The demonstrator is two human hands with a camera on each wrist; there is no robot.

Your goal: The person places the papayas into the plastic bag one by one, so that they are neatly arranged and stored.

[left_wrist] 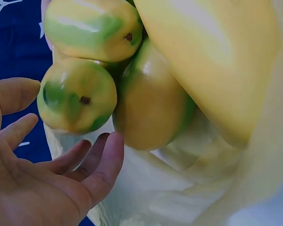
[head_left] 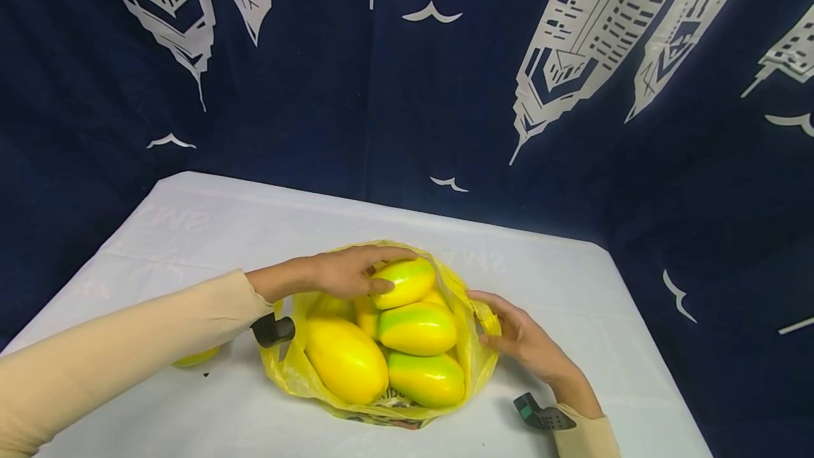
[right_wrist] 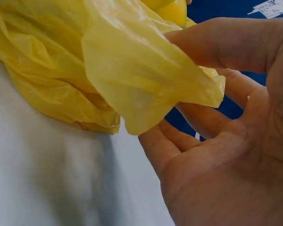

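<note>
A yellow plastic bag [head_left: 299,380] stands with its mouth wide on the white table. Inside are several yellow-green mangoes, one topmost [head_left: 410,281], others below it [head_left: 420,329], beside a large yellow oval fruit [head_left: 346,359]. My left hand [head_left: 346,271] reaches over the bag to the topmost mango. In the left wrist view the fingers [left_wrist: 108,160] are spread around that mango's [left_wrist: 78,96] near end, not closed on it. At the bag's right rim, my right hand [head_left: 518,338] has the loose handle flap [right_wrist: 146,89] between thumb and fingers, which stand well apart.
Another yellow-green item [head_left: 198,357] lies on the table, partly hidden under my left sleeve. A white cloth covers the table [head_left: 254,218]. Behind it hangs a dark blue curtain [head_left: 381,112] with white building prints.
</note>
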